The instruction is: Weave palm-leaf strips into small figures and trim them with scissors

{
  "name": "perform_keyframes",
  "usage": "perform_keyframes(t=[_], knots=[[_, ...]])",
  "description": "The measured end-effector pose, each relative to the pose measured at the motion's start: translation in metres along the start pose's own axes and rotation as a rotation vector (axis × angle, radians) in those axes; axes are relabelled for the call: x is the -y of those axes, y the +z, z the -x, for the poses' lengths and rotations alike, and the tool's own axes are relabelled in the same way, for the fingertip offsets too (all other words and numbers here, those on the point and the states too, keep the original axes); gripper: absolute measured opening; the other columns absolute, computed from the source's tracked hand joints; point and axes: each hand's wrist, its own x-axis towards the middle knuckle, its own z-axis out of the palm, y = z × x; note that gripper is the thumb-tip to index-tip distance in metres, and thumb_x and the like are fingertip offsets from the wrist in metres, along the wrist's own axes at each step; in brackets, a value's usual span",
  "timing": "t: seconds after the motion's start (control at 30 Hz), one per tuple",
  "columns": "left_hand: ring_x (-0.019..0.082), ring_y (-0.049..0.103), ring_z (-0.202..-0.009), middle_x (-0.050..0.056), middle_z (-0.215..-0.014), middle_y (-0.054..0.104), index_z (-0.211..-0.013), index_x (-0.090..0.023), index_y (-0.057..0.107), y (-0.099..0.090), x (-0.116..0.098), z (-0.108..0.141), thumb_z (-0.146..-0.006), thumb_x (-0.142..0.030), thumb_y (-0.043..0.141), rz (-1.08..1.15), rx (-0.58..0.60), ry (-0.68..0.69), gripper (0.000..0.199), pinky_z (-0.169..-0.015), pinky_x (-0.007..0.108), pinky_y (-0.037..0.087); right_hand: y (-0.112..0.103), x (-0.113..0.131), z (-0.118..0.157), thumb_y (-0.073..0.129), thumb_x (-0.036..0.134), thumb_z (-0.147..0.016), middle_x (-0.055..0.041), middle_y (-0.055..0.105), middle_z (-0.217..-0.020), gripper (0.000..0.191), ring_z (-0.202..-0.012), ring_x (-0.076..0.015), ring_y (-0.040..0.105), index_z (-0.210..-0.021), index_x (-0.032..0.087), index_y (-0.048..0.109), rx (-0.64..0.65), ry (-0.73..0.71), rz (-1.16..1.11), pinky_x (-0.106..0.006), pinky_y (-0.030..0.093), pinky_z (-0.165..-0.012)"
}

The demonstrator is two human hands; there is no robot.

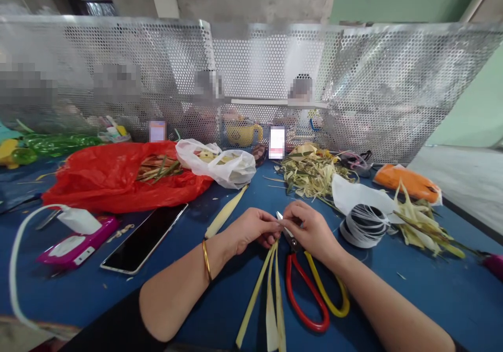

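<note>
Pinched together, the fingers of my left hand (261, 229) hold the top of several pale husk strips (271, 294), which hang down toward the table's front edge. My right hand (306, 229) is closed close beside it, its thumb and finger meeting the left fingertips at the top of the strips. Scissors (308, 294) with one red and one yellow handle lie under my right hand, their blades partly hidden by it. A single pale husk leaf (227, 213) lies behind my left wrist.
On the blue table (188, 289) lie a black phone (145, 239), a purple power strip (80, 242), a red bag (106, 174), a white bag (231, 168), a husk pile (314, 171), a wire spool (363, 226) and an orange packet (408, 182). A perforated metal screen (259, 69) stands behind.
</note>
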Motion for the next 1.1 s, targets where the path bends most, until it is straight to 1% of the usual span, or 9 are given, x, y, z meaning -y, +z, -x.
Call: perform_keyframes(t=[0.2, 0.43, 0.53, 0.63, 0.8, 0.87, 0.93, 1.0, 1.1], knots=[[0.008, 0.053, -0.05, 0.0, -0.058, 0.06, -0.064, -0.013, 0.064, 0.001, -0.004, 0.005, -0.063, -0.042, 0.078, -0.056, 0.041, 0.01, 0.033, -0.05, 0.021, 0.043, 0.0, 0.001, 0.0, 0.057, 0.022, -0.087, -0.0033, 0.059, -0.088, 0.014, -0.078, -0.0142, 0.057, -0.074, 0.02, 0.058, 0.006, -0.079, -0.004, -0.025, 0.043, -0.069], [0.008, 0.054, -0.052, 0.001, -0.063, 0.063, -0.075, -0.012, 0.071, 0.002, -0.006, 0.007, -0.062, -0.03, 0.077, -0.072, 0.128, 0.023, 0.023, -0.054, 0.021, 0.045, 0.004, -0.005, -0.001, 0.059, 0.021, -0.083, -0.0021, 0.059, -0.082, 0.014, -0.07, -0.0131, 0.055, -0.069, 0.019, 0.058, -0.021, 0.035, -0.044, -0.025, 0.042, -0.063], [0.008, 0.055, -0.053, 0.001, -0.064, 0.063, -0.083, -0.013, 0.073, 0.002, -0.003, 0.006, -0.064, -0.029, 0.075, -0.088, 0.158, 0.021, 0.025, -0.055, 0.022, 0.045, 0.008, -0.006, -0.002, 0.06, 0.022, -0.08, -0.0016, 0.06, -0.078, 0.015, -0.068, -0.0132, 0.055, -0.066, 0.019, 0.059, -0.031, 0.077, -0.056, -0.025, 0.041, -0.061], [0.009, 0.054, -0.053, 0.0, -0.06, 0.061, -0.078, -0.012, 0.073, 0.003, 0.0, 0.004, -0.064, -0.034, 0.075, -0.116, 0.136, 0.021, 0.026, -0.052, 0.022, 0.044, 0.01, -0.005, -0.002, 0.061, 0.026, -0.08, -0.0016, 0.06, -0.075, 0.017, -0.068, -0.0138, 0.056, -0.064, 0.019, 0.059, -0.03, 0.115, -0.092, -0.025, 0.041, -0.062], [0.007, 0.051, -0.051, -0.001, -0.059, 0.058, -0.074, -0.014, 0.069, 0.003, 0.0, 0.002, -0.064, -0.04, 0.074, -0.1, 0.063, 0.064, 0.028, -0.047, 0.019, 0.037, -0.003, -0.006, -0.005, 0.056, 0.032, -0.082, -0.0025, 0.063, -0.084, 0.016, -0.07, -0.0145, 0.055, -0.085, 0.02, 0.066, -0.134, 0.205, -0.039, -0.026, 0.042, -0.064], [0.006, 0.049, -0.051, -0.002, -0.059, 0.057, -0.074, -0.015, 0.068, 0.002, -0.001, 0.002, -0.065, -0.041, 0.074, -0.073, 0.032, 0.074, 0.028, -0.046, 0.018, 0.034, -0.012, -0.006, -0.006, 0.057, 0.033, -0.08, -0.001, 0.063, -0.074, 0.016, -0.067, -0.0149, 0.054, -0.078, 0.019, 0.066, -0.06, 0.242, 0.011, -0.026, 0.041, -0.063], [0.005, 0.048, -0.05, -0.003, -0.06, 0.057, -0.073, -0.015, 0.066, 0.002, -0.002, 0.002, -0.064, -0.041, 0.074, -0.039, 0.018, 0.071, 0.029, -0.045, 0.018, 0.032, -0.019, -0.005, -0.006, 0.059, 0.033, -0.078, -0.0001, 0.063, -0.066, 0.018, -0.064, -0.0148, 0.054, -0.07, 0.018, 0.066, 0.092, 0.291, -0.013, -0.026, 0.041, -0.062], [0.005, 0.046, -0.049, -0.003, -0.06, 0.056, -0.071, -0.015, 0.065, 0.002, -0.003, 0.003, -0.063, -0.042, 0.075, -0.018, 0.015, 0.064, 0.031, -0.046, 0.018, 0.031, -0.02, -0.003, -0.006, 0.063, 0.032, -0.074, -0.0005, 0.065, -0.066, 0.016, -0.062, -0.0143, 0.056, -0.07, 0.017, 0.068, 0.197, 0.348, -0.073, -0.026, 0.042, -0.061], [0.005, 0.045, -0.049, -0.003, -0.057, 0.054, -0.07, -0.015, 0.064, 0.003, -0.004, 0.003, -0.062, -0.043, 0.075, -0.016, 0.008, 0.056, 0.032, -0.046, 0.018, 0.03, -0.015, -0.001, -0.003, 0.068, 0.033, -0.068, -0.0003, 0.065, -0.062, 0.018, -0.054, -0.0132, 0.056, -0.072, 0.016, 0.069, 0.251, 0.445, -0.196, -0.024, 0.043, -0.054]])
